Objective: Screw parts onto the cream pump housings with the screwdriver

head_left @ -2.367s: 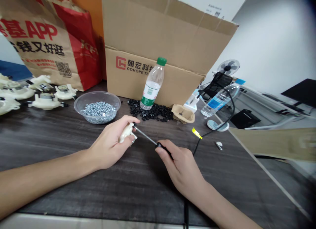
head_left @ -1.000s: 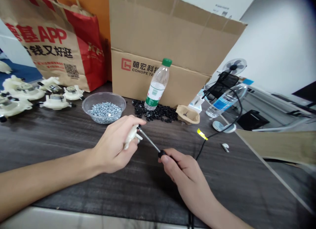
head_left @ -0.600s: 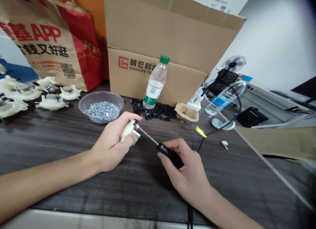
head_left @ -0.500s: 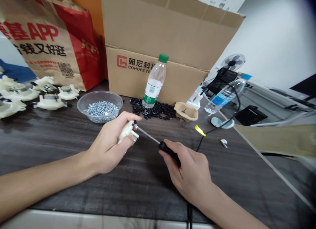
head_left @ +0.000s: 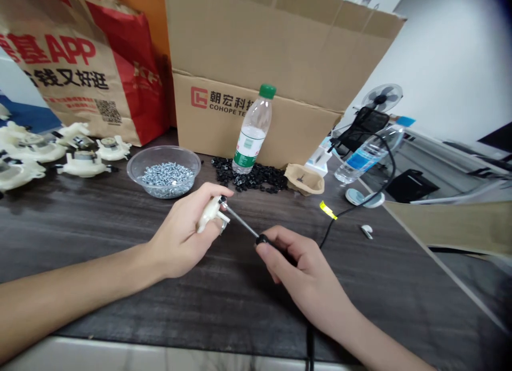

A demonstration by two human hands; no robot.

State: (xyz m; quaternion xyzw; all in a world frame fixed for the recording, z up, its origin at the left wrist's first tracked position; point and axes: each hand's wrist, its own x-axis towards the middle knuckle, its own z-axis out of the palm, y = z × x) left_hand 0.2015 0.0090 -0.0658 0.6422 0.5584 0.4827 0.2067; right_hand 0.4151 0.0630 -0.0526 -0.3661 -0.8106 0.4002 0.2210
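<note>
My left hand (head_left: 184, 232) is closed around a cream plastic part (head_left: 208, 213), raised over the table. A small black piece (head_left: 223, 199) sits at the part's upper right end. My right hand (head_left: 298, 256) grips the black handle of a screwdriver (head_left: 244, 221), its metal shaft slanting up to the left. The screwdriver's tip meets the black piece; any screw there is too small to make out. Fingers cover much of the cream part and of the handle.
Behind my left hand stands a clear bowl of screws (head_left: 164, 173). Black small pieces (head_left: 266, 179) surround a green-capped bottle (head_left: 252, 133) before a cardboard box (head_left: 224, 40). More cream parts (head_left: 84, 165) lie at left. A black cable (head_left: 354, 208) and an earbud (head_left: 367, 231) lie at right.
The fingers of my right hand have shifted around the screwdriver handle, the thumb now lower along it. The tip stays at the black piece. The view has shifted slightly.
</note>
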